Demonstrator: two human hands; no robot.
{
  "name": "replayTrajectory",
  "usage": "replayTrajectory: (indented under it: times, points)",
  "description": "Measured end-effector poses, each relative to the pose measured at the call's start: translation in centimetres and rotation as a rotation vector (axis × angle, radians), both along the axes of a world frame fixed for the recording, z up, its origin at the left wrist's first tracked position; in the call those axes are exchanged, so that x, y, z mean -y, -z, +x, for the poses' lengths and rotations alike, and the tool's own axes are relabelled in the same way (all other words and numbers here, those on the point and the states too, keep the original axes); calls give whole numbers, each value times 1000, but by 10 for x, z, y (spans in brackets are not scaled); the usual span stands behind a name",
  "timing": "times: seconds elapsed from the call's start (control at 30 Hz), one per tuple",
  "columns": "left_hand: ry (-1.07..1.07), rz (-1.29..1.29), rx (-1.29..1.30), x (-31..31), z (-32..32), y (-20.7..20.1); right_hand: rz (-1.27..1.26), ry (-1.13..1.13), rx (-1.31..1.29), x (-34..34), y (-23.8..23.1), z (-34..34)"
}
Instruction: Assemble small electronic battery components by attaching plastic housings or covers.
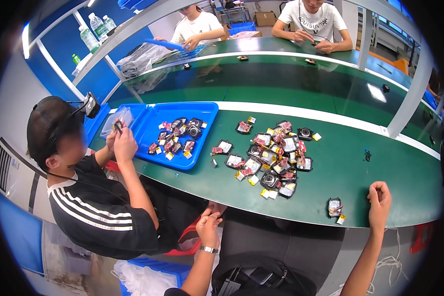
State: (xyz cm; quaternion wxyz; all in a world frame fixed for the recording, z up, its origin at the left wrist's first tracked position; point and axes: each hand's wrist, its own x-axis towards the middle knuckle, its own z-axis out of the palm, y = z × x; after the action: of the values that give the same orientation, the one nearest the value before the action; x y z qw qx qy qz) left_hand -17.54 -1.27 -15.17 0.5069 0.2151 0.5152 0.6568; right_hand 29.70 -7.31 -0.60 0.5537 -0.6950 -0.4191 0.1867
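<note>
My left hand (208, 231), with a metal watch on its wrist, is held in front of the table edge, its fingers curled together. What is in them, if anything, is too small to make out. My right hand (379, 198) is over the table's right part, fingers also closed in a pinch, contents hidden. Left of it lies a single small electronic device (335, 207), its housing open, with a yellow-ended piece beside it. Beyond my right hand sits a small cluster of tiny black parts (367, 156). Farther left is a heap of similar opened camera-like devices (281, 157).
A blue tray (209, 116) with more devices stands left of the heap. Beside it a co-worker (98, 197) holds a small dark part. Two people work across the green conveyor belt (261, 74). A metal frame post (409, 98) rises at the right.
</note>
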Motion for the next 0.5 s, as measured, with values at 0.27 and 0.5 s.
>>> replayTrajectory:
  times: [0.27,0.5]
  points:
    - [-74,92,-56,-10,-5,-19,12,-7,-11,-2,3,0]
    - [-194,237,-207,-30,-26,-51,47,-17,15,0,10,4]
